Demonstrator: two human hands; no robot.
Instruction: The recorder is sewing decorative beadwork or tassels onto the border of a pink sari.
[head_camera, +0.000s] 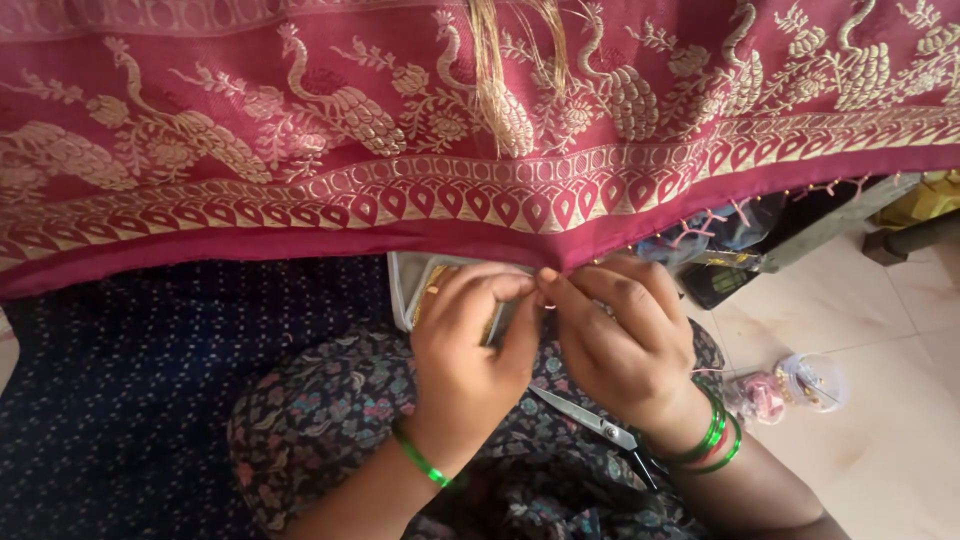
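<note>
Both hands meet at the lower edge of a maroon cloth (300, 235) with woven gold birds and flowers. The left hand (470, 345) is curled, its thumb and forefinger closed near the hem, and the right hand (625, 335) pinches the hem itself between its fingertips (550, 285) — the two hands nearly touch. The cloth hangs across the whole upper view, over the person's lap. Just behind the left hand lies a small pale box (410, 285), partly hidden. Scissors (590, 420) rest on the patterned lap below the right wrist. Green bangles (715, 435) ring both wrists. On the tiled floor (880, 450) to the right sit small clear bags of beads (790, 390).
</note>
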